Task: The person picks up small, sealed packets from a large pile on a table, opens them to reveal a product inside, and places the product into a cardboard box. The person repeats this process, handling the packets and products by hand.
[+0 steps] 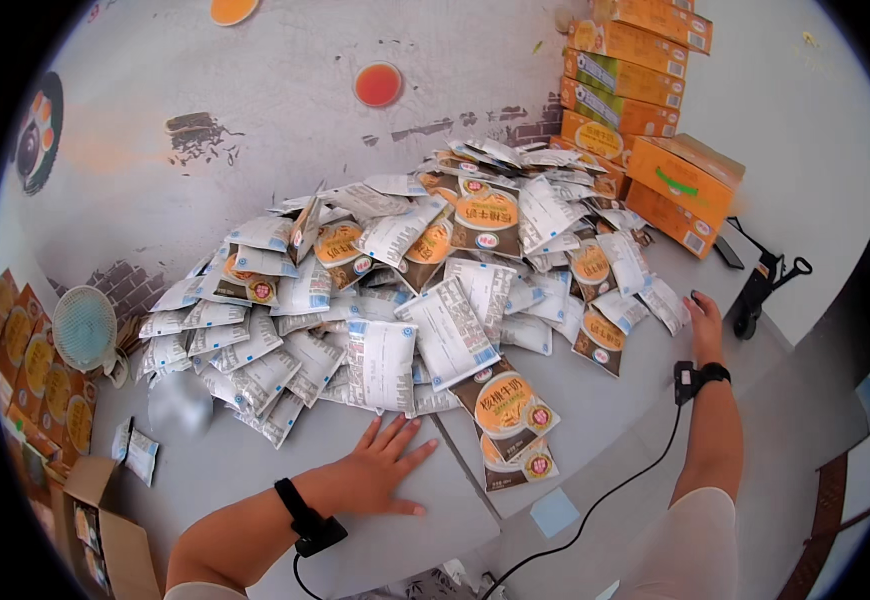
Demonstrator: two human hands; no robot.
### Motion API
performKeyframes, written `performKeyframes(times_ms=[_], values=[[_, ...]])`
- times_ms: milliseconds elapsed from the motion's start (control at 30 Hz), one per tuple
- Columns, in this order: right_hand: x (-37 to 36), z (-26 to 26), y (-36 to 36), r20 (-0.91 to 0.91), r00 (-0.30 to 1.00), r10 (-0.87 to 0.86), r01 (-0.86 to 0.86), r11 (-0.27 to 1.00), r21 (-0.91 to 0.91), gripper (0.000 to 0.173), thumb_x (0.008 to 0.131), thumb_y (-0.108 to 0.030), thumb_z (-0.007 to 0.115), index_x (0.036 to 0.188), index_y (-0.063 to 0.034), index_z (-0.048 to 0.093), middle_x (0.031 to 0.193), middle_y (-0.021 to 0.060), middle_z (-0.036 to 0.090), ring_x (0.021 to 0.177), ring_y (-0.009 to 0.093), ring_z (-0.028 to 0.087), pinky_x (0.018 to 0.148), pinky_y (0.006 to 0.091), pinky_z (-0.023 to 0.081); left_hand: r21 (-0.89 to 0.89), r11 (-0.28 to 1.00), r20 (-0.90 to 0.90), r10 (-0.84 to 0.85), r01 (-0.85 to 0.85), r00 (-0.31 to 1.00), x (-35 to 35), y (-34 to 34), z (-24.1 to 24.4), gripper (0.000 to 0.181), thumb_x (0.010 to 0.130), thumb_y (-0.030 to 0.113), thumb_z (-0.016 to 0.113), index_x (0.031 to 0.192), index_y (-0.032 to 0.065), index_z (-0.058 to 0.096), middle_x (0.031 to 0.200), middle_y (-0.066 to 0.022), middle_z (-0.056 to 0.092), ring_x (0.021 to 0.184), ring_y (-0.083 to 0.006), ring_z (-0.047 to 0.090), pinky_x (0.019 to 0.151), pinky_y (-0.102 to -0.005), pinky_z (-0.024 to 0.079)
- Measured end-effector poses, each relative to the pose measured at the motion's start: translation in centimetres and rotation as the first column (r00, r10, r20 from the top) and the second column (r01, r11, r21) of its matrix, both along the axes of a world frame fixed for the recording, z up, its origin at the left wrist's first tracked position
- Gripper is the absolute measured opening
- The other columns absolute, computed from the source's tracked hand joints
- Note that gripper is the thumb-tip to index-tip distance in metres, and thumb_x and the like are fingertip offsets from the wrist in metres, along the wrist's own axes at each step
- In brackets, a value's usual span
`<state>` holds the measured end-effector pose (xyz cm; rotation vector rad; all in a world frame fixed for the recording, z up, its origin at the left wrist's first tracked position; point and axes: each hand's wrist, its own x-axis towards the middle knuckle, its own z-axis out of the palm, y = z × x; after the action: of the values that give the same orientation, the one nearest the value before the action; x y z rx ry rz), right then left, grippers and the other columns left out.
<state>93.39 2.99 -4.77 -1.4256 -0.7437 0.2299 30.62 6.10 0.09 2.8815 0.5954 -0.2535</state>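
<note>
My left hand [382, 472] lies flat on the grey tabletop [420, 532], palm down and fingers spread. Its fingertips reach the front of a large heap of milk pouches, just below a white pouch [381, 365] lying back side up. My right hand [705, 330] is at the table's right side, beside another white pouch [664, 305]. A small dark thing [696, 298] shows at its fingers; whether it is held cannot be made out. Between my hands, a brown and orange pouch [508, 411] overlaps a second one [519, 463] near a seam in the tabletop.
Orange cartons [624, 82] are stacked at the back right. An open cardboard box [116, 517] holding pouches stands at the lower left, near a small fan [85, 328]. A black cable [592, 517] runs from my right wrist. A black wheeled device [761, 285] is beyond my right hand.
</note>
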Motion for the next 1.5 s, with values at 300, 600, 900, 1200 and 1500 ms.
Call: performKeyframes(times_ms=[300, 600, 900, 1200, 1500], values=[[-32.0, 12.3, -2.6, 0.073, 0.669, 0.74, -0.722, 0.622, 0.303, 0.02, 0.083, 0.004, 0.054, 0.1, -0.0032, 0.047, 0.102, 0.0086, 0.055, 0.103, 0.017, 0.056, 0.087, 0.0263, 0.044, -0.105, 0.989, 0.172, 0.12, -0.102, 0.978, -1.1, -1.8, -0.5, 0.087, 0.076, 0.061, 0.054, 0.14, 0.01, 0.023, 0.143, -0.0268, 0.01, 0.135, -0.0389, 0.002, 0.108, -0.0492, 0.0], [-52.3, 14.8, -7.3, 0.334, 0.433, 0.837, -0.901, 0.391, 0.187, 0.033, 0.08, 0.008, 0.055, 0.107, -0.0019, 0.04, 0.105, 0.0091, 0.052, 0.104, 0.02, 0.056, 0.093, 0.0335, 0.043, -0.71, 0.701, 0.682, 0.656, 0.076, 0.323, -10.8, -8.9, 6.6, 0.031, 0.08, 0.006, 0.063, 0.109, 0.0038, 0.053, 0.101, -0.0069, 0.058, 0.097, -0.0163, 0.054, 0.086, -0.0307, 0.043], [-67.8, 15.6, -9.6, 0.558, 0.226, 0.799, -0.972, 0.222, 0.075, 0.036, 0.079, 0.004, 0.058, 0.111, -0.0042, 0.045, 0.103, 0.0096, 0.061, 0.098, 0.02, 0.06, 0.089, 0.0331, 0.045, -0.776, 0.297, 0.371, 0.929, 0.556, 0.021, -23.1, -14.7, 9.7, 0.014, 0.09, 0.021, 0.05, 0.09, 0.0074, 0.051, 0.084, -0.0044, 0.057, 0.073, -0.0139, 0.056, 0.058, -0.0243, 0.043], [-73.2, 15.9, -13.3, 0.648, 0.032, 0.761, -0.996, 0.078, -0.041, 0.042, 0.077, 0.004, 0.061, 0.115, -0.0048, 0.045, 0.109, 0.0098, 0.058, 0.103, 0.02, 0.057, 0.089, 0.0329, 0.045, -0.696, 0.277, 0.373, 0.928, 0.662, 0.004, -28.4, -19.1, 8.9, 0.008, 0.083, 0.008, 0.058, 0.084, 0.0075, 0.05, 0.082, -0.0037, 0.056, 0.065, -0.0118, 0.054, 0.051, -0.021, 0.041], [-74.9, 13.4, -9.4, 0.107, -0.055, 0.993, -0.963, -0.081, 0.259, 0.041, 0.084, -0.001, 0.054, 0.123, -0.0038, 0.039, 0.119, 0.0112, 0.051, 0.111, 0.022, 0.051, 0.092, 0.0322, 0.041, -0.117, 0.767, 0.844, 0.412, 0.631, -0.344, -31.0, -32.5, 17.6, 0.027, 0.064, -0.009, 0.066, 0.071, 0.0041, 0.043, 0.06, -0.0104, 0.048, 0.049, -0.0219, 0.051, 0.036, -0.0276, 0.043]])
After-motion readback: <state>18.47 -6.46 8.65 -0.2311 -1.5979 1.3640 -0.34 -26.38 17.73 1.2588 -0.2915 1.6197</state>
